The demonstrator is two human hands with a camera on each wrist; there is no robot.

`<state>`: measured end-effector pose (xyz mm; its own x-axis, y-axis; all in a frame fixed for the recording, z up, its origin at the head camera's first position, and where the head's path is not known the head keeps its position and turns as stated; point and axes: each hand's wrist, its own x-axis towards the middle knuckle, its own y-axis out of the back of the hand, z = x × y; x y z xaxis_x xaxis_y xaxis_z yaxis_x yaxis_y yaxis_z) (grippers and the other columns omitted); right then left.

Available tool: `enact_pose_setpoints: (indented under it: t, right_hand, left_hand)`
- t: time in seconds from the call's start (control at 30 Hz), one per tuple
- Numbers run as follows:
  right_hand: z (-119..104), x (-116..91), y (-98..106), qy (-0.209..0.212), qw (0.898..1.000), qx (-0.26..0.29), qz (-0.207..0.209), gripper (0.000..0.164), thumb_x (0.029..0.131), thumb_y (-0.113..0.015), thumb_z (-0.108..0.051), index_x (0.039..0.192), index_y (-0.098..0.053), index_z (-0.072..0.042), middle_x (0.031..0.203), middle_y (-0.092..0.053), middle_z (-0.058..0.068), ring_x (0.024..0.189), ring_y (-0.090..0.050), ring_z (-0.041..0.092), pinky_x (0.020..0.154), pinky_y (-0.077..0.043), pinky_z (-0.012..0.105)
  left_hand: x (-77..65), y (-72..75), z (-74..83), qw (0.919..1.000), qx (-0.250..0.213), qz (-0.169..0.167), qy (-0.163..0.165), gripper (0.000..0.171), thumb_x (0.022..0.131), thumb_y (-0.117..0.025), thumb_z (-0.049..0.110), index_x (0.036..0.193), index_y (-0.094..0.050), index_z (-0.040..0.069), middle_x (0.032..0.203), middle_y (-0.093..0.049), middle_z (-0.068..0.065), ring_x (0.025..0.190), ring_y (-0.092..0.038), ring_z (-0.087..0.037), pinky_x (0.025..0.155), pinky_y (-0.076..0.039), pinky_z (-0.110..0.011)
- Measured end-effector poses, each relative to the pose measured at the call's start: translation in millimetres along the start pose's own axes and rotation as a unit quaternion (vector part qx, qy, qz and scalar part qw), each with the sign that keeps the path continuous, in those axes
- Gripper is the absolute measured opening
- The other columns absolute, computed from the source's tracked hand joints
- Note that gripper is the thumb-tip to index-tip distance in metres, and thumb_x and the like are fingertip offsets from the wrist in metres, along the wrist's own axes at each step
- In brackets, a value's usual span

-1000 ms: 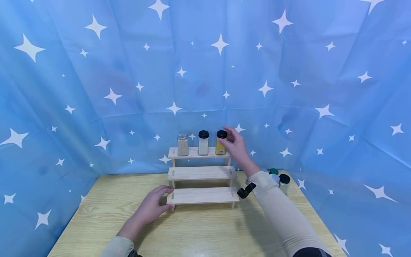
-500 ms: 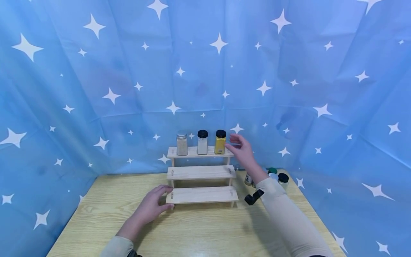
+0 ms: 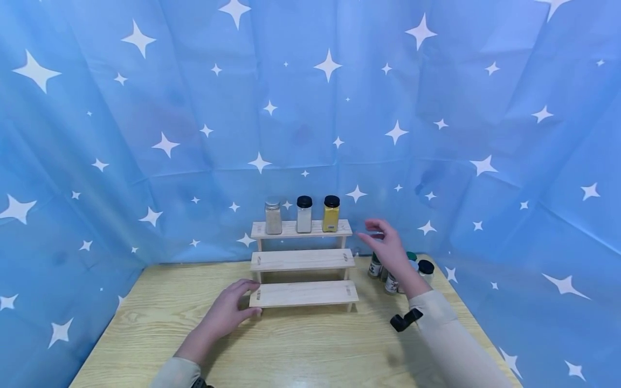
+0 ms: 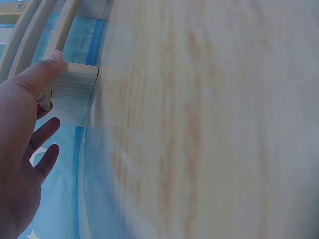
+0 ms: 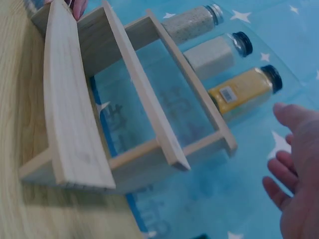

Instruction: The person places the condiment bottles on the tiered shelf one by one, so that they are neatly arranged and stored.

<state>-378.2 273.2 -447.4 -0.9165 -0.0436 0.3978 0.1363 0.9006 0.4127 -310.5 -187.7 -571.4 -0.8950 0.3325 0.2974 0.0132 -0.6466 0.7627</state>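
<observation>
A three-tier wooden spice rack (image 3: 303,293) stands on the table. My left hand (image 3: 232,310) pinches the left end of its lowest board; in the left wrist view the thumb (image 4: 42,74) lies on the board's edge, other fingers spread beyond. Three glass spice jars stand upright on the top tier: a silver-capped jar of beige grains (image 3: 274,220), a black-capped jar of white powder (image 3: 304,218) and a black-capped jar of yellow powder (image 3: 331,218). My right hand (image 3: 388,248) is in the air right of the rack, fingers relaxed, holding nothing, apart from the yellow jar (image 5: 241,92).
Several more spice jars, among them a labelled one (image 3: 391,284) and a black-capped one (image 3: 426,269), stand at the table's back right, partly behind my right hand and forearm. A blue star-patterned curtain (image 3: 301,134) hangs behind and beside the wooden table (image 3: 310,350).
My right hand has let go of the yellow jar and moved right and down, away from the top tier. The jar stays in place; my left hand keeps its hold on the rack.
</observation>
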Motion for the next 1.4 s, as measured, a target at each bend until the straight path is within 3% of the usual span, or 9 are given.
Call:
enact_pose_setpoints:
  t: [0.27, 0.57, 0.8, 1.13, 1.4]
  right_hand:
    - [16.5, -27.3, 21.5, -0.003, 0.998, -0.069, -0.003, 0.045, 0.108, -0.076, -0.026, 0.146, -0.064, -0.006, 0.141, -0.061, 0.014, 0.131, -0.059, 0.034, 0.116, -0.051, 0.059]
    - [38.6, -51.7, 44.0, 0.028, 0.985, -0.168, -0.008, 0.044, 0.108, -0.077, -0.024, 0.144, -0.065, -0.002, 0.136, -0.062, 0.02, 0.127, -0.061, 0.042, 0.106, -0.054, 0.067]
    - [52.5, -60.4, 51.0, 0.024, 0.979, -0.201, -0.013, 0.041, 0.104, -0.081, -0.018, 0.139, -0.067, -0.001, 0.136, -0.064, 0.023, 0.128, -0.061, 0.048, 0.105, -0.054, 0.069]
    - [63.9, -67.6, 55.2, 0.064, 0.947, -0.314, -0.012, 0.038, 0.098, -0.087, -0.016, 0.129, -0.073, 0.002, 0.122, -0.07, 0.019, 0.116, -0.06, 0.043, 0.093, -0.053, 0.064]
    - [73.4, -68.4, 54.2, 0.059, 0.938, -0.342, -0.022, 0.033, 0.095, -0.09, -0.018, 0.122, -0.076, -0.003, 0.119, -0.073, 0.016, 0.114, -0.059, 0.041, 0.093, -0.051, 0.064]
  left_hand:
    - [-0.6, 0.1, -1.0, 1.0, 0.0, -0.004, 0.003, 0.067, 0.091, -0.093, 0.033, 0.15, -0.067, 0.014, 0.155, -0.064, -0.004, 0.146, -0.057, -0.035, 0.123, -0.046, -0.06]
    - [-0.2, 0.5, -0.6, 1.0, 0.001, 0.001, 0.004, 0.066, 0.091, -0.094, 0.031, 0.149, -0.068, 0.013, 0.154, -0.064, -0.004, 0.146, -0.056, -0.036, 0.124, -0.045, -0.06]
    - [1.0, -0.9, -1.2, 0.9998, 0.006, 0.001, 0.018, 0.066, 0.09, -0.094, 0.03, 0.149, -0.068, 0.015, 0.153, -0.065, -0.003, 0.146, -0.057, -0.035, 0.124, -0.045, -0.059]
    - [1.6, -0.4, 0.9, 0.9998, 0.003, -0.008, 0.016, 0.064, 0.092, -0.092, 0.031, 0.149, -0.067, 0.015, 0.152, -0.065, -0.002, 0.146, -0.057, -0.035, 0.124, -0.046, -0.059]
    - [1.5, -0.8, 0.1, 0.9999, 0.002, -0.009, 0.005, 0.067, 0.092, -0.093, 0.03, 0.151, -0.066, 0.012, 0.153, -0.064, -0.002, 0.146, -0.057, -0.034, 0.124, -0.047, -0.058]
